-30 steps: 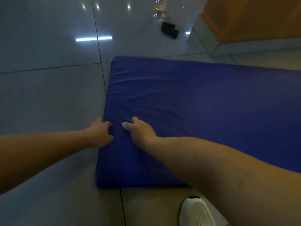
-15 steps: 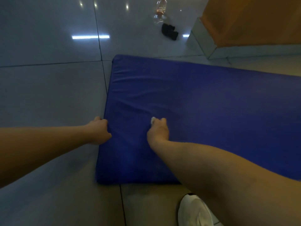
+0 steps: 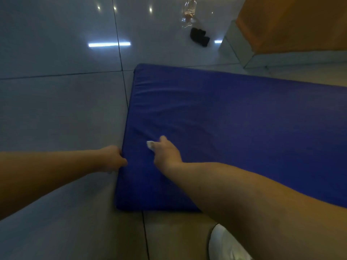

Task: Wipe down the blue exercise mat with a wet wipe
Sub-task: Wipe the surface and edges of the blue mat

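Where the mat lies: the blue exercise mat (image 3: 234, 137) is flat on the pale tiled floor (image 3: 56, 109), its near-left corner toward the camera and its right part running out of view.
Left hand: the left hand (image 3: 112, 158) is at the mat's left edge, with the fingers curled round that edge and clamped on it (the fingertips are hidden against the mat's side).
Right hand: the right hand (image 3: 166, 152) is on top of the mat just inside the left edge, near the left hand but apart from it. Its fingers are bunched together, pinching the wet wipe.
Wet wipe: the wet wipe (image 3: 150, 144) is a small white wad showing at the right fingertips, pressed onto the mat's surface.
Creases: soft folds fan from the right hand toward the far-left corner.
Shoe: a white shoe (image 3: 225, 244) is on the floor near the mat's near edge, partly behind the right forearm.
Bottle: a clear bottle (image 3: 188, 12) is on the floor well beyond the mat, cut off by the top edge.
Dark lump: a dark lump (image 3: 199, 37) sits just beside the bottle, too blurred to name.
Orange block: an orange block (image 3: 291, 21) is at top right on a pale base.
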Action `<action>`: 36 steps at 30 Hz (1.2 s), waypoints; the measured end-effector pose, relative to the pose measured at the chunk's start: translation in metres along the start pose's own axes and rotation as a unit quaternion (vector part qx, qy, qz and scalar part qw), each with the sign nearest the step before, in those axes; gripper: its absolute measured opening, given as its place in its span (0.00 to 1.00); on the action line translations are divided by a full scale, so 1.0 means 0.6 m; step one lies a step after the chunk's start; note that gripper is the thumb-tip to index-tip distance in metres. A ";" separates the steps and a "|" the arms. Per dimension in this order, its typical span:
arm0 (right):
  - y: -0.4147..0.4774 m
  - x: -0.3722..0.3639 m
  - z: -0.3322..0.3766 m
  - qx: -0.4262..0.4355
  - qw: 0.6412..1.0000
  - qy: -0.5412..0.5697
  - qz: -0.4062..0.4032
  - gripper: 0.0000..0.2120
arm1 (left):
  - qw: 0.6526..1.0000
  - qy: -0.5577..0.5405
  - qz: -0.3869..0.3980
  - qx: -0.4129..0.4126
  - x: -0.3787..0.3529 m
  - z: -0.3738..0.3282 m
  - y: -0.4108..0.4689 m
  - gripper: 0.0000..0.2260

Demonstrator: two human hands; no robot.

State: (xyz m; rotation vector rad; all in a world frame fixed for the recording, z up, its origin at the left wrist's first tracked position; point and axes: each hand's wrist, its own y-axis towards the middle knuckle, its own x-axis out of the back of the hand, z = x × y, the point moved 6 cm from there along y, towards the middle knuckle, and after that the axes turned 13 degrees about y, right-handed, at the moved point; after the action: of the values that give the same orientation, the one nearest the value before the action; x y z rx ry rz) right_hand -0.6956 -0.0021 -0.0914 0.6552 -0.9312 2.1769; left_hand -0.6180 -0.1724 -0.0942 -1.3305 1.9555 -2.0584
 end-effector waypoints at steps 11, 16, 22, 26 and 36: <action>-0.065 0.103 -0.164 -0.214 0.963 -0.005 -0.165 0.16 | 1.000 -0.019 0.014 0.013 0.004 0.000 -0.004 0.11; -0.025 -0.001 -0.035 -0.132 0.977 0.076 -0.149 0.21 | 0.999 -0.036 0.001 -0.003 0.000 0.011 -0.005 0.12; -0.015 -0.104 0.094 0.051 0.999 0.003 0.001 0.11 | 0.998 -0.057 -0.010 -0.025 -0.005 0.016 -0.003 0.09; -0.019 -0.129 0.107 0.083 0.995 0.038 0.032 0.11 | 0.997 -0.074 -0.006 -0.037 -0.007 0.018 -0.005 0.12; -0.034 -0.107 0.062 0.204 0.979 -0.028 0.008 0.23 | 0.998 -0.057 -0.012 -0.028 0.000 0.012 0.003 0.10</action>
State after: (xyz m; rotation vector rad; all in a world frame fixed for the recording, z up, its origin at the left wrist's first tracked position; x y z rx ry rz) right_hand -0.6322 -0.0444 -0.1021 0.9076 -0.5161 2.3963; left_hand -0.6152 -0.1788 -0.0967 -1.4551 1.9727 -1.9040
